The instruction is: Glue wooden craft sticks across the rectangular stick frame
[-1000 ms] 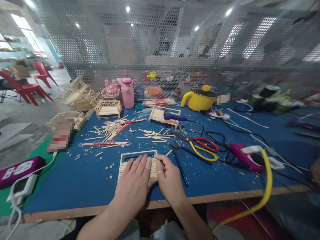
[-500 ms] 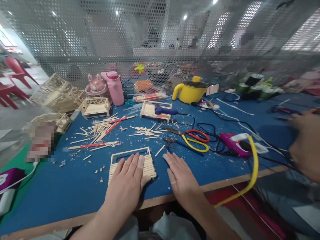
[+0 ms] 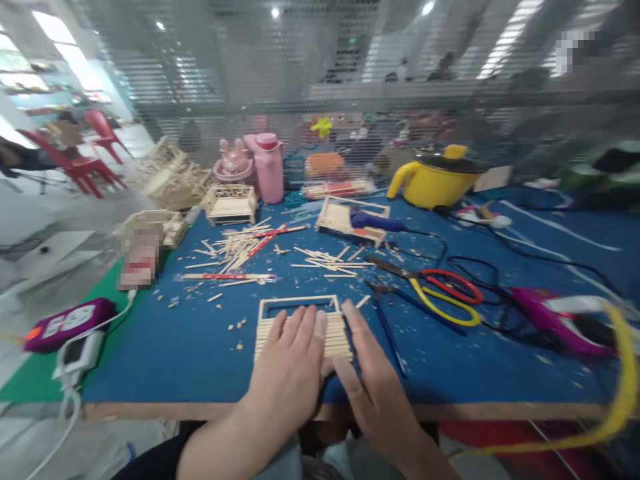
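Note:
A small panel of wooden sticks (image 3: 340, 335), set side by side in a frame with a gap at its far end, lies on the blue table in front of me. My left hand (image 3: 295, 363) rests flat over it, fingers stretched and pointing away. My right hand (image 3: 373, 367) is along the panel's right edge, fingers extended and thumb apart, near its near corner; whether it touches the edge is hard to tell. Just beyond the right fingertips lies a loose stick (image 3: 363, 301). To the right are blue-handled pliers (image 3: 389, 327) and scissors (image 3: 434, 293) with red and yellow handles.
Loose sticks (image 3: 245, 245) and a second pile (image 3: 327, 261) lie beyond the panel. A blue glue gun (image 3: 377, 221) rests on a small wooden frame (image 3: 336, 212). Farther back stand a pink bottle (image 3: 270, 170) and a yellow pot (image 3: 437, 180). Cables (image 3: 480, 267) cross the right side.
My right hand has moved left from the bare table to the panel's right edge. My left hand stays on the panel. The view has turned left, and a co-worker's arm is out of sight.

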`<act>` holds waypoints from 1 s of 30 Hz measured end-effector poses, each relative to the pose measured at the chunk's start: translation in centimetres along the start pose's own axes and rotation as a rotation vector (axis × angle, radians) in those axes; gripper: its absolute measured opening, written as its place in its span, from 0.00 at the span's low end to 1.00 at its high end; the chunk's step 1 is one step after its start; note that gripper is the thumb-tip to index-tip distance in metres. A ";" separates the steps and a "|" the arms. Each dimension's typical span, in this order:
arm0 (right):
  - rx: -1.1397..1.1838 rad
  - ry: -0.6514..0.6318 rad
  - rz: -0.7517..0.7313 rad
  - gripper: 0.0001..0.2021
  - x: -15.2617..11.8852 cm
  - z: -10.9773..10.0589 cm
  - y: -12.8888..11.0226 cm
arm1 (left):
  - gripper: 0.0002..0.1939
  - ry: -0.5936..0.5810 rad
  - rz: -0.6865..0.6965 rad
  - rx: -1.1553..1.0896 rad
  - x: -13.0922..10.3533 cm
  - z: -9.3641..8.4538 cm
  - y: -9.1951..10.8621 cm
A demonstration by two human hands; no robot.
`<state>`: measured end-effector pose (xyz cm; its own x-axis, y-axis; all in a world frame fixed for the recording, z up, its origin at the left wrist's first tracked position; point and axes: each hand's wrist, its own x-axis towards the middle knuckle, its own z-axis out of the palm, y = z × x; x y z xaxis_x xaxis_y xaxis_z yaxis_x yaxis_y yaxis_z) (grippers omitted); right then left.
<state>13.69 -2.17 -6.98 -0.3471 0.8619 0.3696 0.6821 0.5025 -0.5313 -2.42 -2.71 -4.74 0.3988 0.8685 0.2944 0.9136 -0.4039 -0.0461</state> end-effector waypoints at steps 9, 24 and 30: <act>-0.020 -0.019 -0.007 0.33 0.2 0.3 0.3 | 0.23 -0.023 -0.020 -0.004 0.3 -0.6 -0.2; -0.249 0.052 -0.091 0.28 0.4 1.0 0.4 | 0.35 -0.119 -0.106 -0.445 0.4 -2.9 -0.8; -0.317 0.061 -0.057 0.23 0.9 1.0 0.1 | 0.32 0.279 -0.330 -0.617 -2.6 -2.1 -2.0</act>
<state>12.79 -1.25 -7.48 -0.3578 0.8224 0.4423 0.8324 0.4956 -0.2479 -5.46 -4.79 -3.41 0.0022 0.9006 0.4346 0.7397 -0.2939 0.6054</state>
